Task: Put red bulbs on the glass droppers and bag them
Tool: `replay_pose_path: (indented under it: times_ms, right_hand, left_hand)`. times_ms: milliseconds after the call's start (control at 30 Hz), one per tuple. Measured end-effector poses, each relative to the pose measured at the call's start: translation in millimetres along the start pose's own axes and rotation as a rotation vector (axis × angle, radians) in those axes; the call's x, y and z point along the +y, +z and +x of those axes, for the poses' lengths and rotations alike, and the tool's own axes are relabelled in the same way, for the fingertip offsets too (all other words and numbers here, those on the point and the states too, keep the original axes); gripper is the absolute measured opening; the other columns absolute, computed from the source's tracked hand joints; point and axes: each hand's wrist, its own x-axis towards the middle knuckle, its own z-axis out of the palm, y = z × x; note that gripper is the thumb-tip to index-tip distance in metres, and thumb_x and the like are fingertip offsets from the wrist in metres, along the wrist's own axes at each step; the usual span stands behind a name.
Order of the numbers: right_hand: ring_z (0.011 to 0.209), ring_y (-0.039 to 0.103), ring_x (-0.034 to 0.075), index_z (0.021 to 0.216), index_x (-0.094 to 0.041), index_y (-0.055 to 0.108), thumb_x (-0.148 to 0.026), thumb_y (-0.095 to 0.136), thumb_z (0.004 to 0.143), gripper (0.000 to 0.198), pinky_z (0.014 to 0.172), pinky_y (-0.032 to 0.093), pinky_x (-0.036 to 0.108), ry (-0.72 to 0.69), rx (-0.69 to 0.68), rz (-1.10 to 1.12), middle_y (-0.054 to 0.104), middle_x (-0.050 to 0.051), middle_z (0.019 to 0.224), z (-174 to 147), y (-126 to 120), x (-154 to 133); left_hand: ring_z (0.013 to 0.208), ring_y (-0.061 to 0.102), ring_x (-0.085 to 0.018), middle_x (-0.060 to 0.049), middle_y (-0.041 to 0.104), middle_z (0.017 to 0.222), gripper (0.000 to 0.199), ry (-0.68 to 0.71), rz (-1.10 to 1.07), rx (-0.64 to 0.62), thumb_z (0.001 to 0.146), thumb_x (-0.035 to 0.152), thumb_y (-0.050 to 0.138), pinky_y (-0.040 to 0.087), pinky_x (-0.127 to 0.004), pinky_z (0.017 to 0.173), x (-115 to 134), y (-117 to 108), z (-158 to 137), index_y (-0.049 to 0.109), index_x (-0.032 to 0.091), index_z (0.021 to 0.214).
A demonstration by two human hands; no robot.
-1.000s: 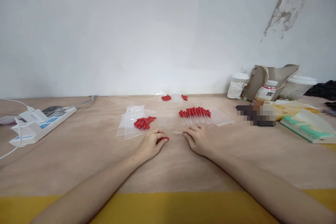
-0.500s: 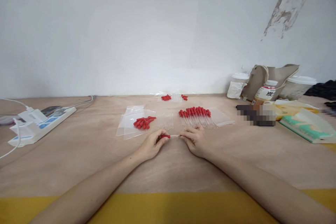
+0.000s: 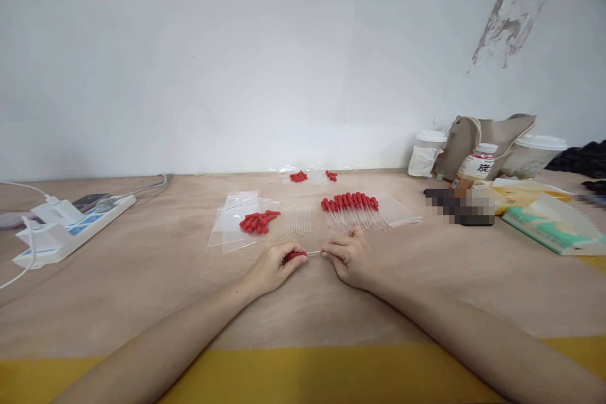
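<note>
My left hand (image 3: 277, 268) is closed on a red rubber bulb (image 3: 296, 255). From the bulb a thin clear tube (image 3: 314, 254) runs right into the fingertips of my right hand (image 3: 350, 259), which pinch its far end. Just beyond my hands lies a row of loose clear tubes (image 3: 297, 219). Left of them, a pile of red rubber bulbs (image 3: 258, 222) rests on clear plastic bags (image 3: 227, 227). Right of them, several droppers with red bulbs (image 3: 353, 208) lie side by side on another clear bag (image 3: 402, 209).
More red bulbs (image 3: 298, 176) in clear plastic lie by the wall. A power strip (image 3: 80, 233) with cables is at left. At right stand a lidded cup (image 3: 426, 154), a bottle (image 3: 475, 167), a beige bag (image 3: 499, 132) and a green-and-white tissue pack (image 3: 552, 224).
My hands have come slightly nearer to me with the bulb and tube. More of the red bulb shows between my left fingers. The view has shifted a little.
</note>
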Motion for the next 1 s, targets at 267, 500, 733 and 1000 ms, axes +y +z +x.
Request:
replay_pose_path:
  times_ms: [267, 500, 733, 1000]
  right_hand:
    - [0.061, 0.048, 0.009, 0.078, -0.021, 0.063, -0.019, 0.045, 0.083, 0.02, 0.07, 0.02, 0.03, 0.021, -0.011, 0.038, 0.063, -0.001, 0.067, 1, 6, -10]
    - [0.069, 0.05, 0.012, 0.079, -0.021, 0.063, -0.023, 0.042, 0.085, 0.023, 0.072, 0.021, 0.031, 0.006, -0.084, -0.084, 0.063, 0.001, 0.073, 9, -7, -16]
    - [0.076, 0.052, 0.016, 0.071, -0.021, 0.064, -0.026, 0.046, 0.08, 0.021, 0.074, 0.023, 0.033, 0.199, -0.139, -0.213, 0.064, 0.003, 0.074, 17, -26, -2]
    - [0.066, 0.055, 0.016, 0.056, -0.019, 0.061, -0.035, 0.046, 0.075, 0.029, 0.075, 0.028, 0.032, 0.84, -0.1, -0.121, 0.063, 0.001, 0.063, 55, -27, 42]
  left_hand:
    - [0.068, 0.054, -0.013, -0.001, 0.061, 0.076, 0.018, 0.056, 0.01, -0.018, 0.084, 0.03, 0.048, 0.043, -0.022, 0.063, 0, 1, -2, 0.06, 0.017, 0.086]
    - [0.07, 0.056, -0.013, -0.001, 0.062, 0.079, 0.016, 0.08, -0.031, 0.025, 0.084, 0.029, 0.048, 0.044, -0.023, 0.064, -2, -1, 3, 0.06, 0.018, 0.087]
    - [0.076, 0.055, -0.016, -0.005, 0.057, 0.093, 0.038, 0.059, 0.052, 0.133, 0.078, 0.026, 0.056, 0.046, -0.028, 0.067, -17, -8, 2, 0.047, 0.019, 0.115]
    - [0.078, 0.053, -0.016, -0.004, 0.057, 0.088, 0.012, 0.112, 0.125, -0.007, 0.083, 0.023, 0.048, 0.043, -0.027, 0.07, -13, -13, 1, 0.058, 0.018, 0.088]
